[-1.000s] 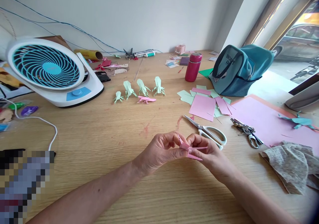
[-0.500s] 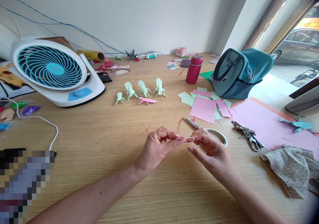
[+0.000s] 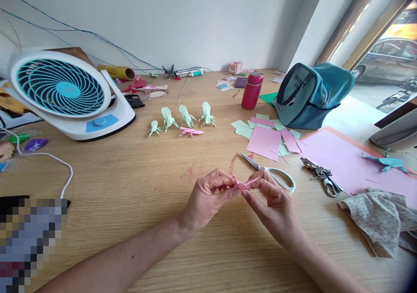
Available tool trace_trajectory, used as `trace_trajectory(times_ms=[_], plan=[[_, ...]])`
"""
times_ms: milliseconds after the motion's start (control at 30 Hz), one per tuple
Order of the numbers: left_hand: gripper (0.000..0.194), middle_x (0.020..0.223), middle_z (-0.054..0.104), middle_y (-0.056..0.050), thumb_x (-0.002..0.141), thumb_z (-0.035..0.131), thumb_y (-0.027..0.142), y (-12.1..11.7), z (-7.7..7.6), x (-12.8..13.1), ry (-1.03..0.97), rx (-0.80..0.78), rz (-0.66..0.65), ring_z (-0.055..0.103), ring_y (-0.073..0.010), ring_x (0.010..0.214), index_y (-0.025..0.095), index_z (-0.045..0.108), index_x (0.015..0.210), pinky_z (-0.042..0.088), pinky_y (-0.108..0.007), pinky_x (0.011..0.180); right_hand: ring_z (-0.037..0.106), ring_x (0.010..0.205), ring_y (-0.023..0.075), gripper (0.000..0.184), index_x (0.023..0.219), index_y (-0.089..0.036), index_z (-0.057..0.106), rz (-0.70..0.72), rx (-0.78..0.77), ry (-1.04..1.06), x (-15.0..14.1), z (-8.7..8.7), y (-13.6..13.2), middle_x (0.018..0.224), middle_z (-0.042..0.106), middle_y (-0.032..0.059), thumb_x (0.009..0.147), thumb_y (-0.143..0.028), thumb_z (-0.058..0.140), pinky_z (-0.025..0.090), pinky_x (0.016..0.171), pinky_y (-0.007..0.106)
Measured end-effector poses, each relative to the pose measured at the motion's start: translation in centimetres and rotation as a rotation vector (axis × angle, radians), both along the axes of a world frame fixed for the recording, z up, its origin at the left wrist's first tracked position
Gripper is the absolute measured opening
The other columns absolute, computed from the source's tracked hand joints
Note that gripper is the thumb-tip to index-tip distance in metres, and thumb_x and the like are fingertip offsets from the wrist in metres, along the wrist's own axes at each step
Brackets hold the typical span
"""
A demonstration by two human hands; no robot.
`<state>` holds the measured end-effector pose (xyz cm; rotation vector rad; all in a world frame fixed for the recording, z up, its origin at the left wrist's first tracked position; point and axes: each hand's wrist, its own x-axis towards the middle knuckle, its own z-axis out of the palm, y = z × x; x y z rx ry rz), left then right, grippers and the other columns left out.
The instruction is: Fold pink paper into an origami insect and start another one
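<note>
A small folded pink paper figure (image 3: 242, 185) with thin pointed parts is held up over the wooden table. My left hand (image 3: 208, 197) pinches its left side between thumb and fingers. My right hand (image 3: 273, 199) grips it from the right, thumb tip against its lower edge and fingers by a thin strip. Just behind my right hand lie scissors (image 3: 282, 179) with white handles. Farther back stand several pale green origami insects (image 3: 168, 118), and a pink origami insect (image 3: 191, 131) lies in front of them.
Pink and green paper pieces (image 3: 264, 141) lie right of centre, near a magenta flask (image 3: 252, 91) and a blue backpack (image 3: 308, 95). Keys (image 3: 322, 175), a large pink sheet (image 3: 339, 158) and a crumpled cloth (image 3: 374, 219) are at right. A fan (image 3: 68, 93) stands at left.
My right thumb has come up against the pink figure, where before it was held apart below. The figure's thin parts now point more upward.
</note>
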<state>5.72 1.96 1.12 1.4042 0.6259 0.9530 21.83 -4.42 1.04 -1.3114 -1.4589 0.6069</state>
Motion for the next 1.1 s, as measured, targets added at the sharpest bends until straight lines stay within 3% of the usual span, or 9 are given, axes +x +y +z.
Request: trace_trajectory(times_ms=[133, 333, 500, 833, 1100], plan=[[0.02, 0.089, 0.057, -0.003, 0.082, 0.075, 0.036, 0.09, -0.14, -0.15, 0.054, -0.01, -0.058, 0.053, -0.0153, 0.093, 0.03, 0.078, 0.1, 0.044, -0.028, 0.085, 0.054, 0.082, 0.0196, 0.011, 0.081, -0.024, 0.066, 0.033, -0.041, -0.015, 0.08, 0.08, -0.06, 0.083, 0.056, 0.0015, 0.09, -0.029, 0.064, 0.041, 0.076, 0.034], [0.017, 0.08, 0.052, -0.001, 0.073, 0.082, 0.038, -0.07, 0.08, 0.1, 0.04, -0.175, -0.004, 0.049, -0.014, 0.084, 0.024, 0.081, 0.083, 0.039, -0.026, 0.079, 0.056, 0.079, 0.0181, 0.013, 0.077, -0.024, 0.065, 0.023, -0.128, -0.012, -0.1, 0.18, 0.01, 0.081, 0.058, -0.0001, 0.088, -0.03, 0.065, 0.042, 0.075, 0.032], [0.018, 0.077, 0.055, 0.0, 0.073, 0.081, 0.036, -0.57, 0.47, 0.41, -0.024, -0.392, -0.057, 0.052, -0.014, 0.083, 0.018, 0.078, 0.069, 0.039, -0.029, 0.087, 0.056, 0.075, 0.0174, 0.013, 0.074, -0.023, 0.065, -0.007, -0.155, -0.028, -0.3, 0.32, -0.08, 0.079, 0.059, -0.0005, 0.086, -0.027, 0.067, 0.042, 0.072, 0.031], [0.019, 0.077, 0.05, 0.001, 0.071, 0.083, 0.038, -0.3, 0.15, 0.47, -0.089, -0.405, -0.038, 0.051, -0.0127, 0.082, 0.02, 0.078, 0.066, 0.039, -0.03, 0.089, 0.055, 0.078, 0.0164, 0.009, 0.078, -0.024, 0.066, 0.024, -0.138, 0.036, -0.27, -0.13, -0.02, 0.081, 0.058, -0.001, 0.086, -0.029, 0.068, 0.042, 0.076, 0.031], [0.016, 0.08, 0.058, 0.0, 0.078, 0.078, 0.036, -0.2, 0.08, 0.47, -0.063, -0.284, -0.063, 0.053, -0.0136, 0.086, 0.02, 0.08, 0.08, 0.042, -0.028, 0.088, 0.053, 0.077, 0.0161, 0.02, 0.075, -0.023, 0.063, 0.022, -0.181, 0.144, -0.12, -0.35, 0.13, 0.078, 0.057, -0.0013, 0.089, -0.036, 0.065, 0.042, 0.075, 0.031]])
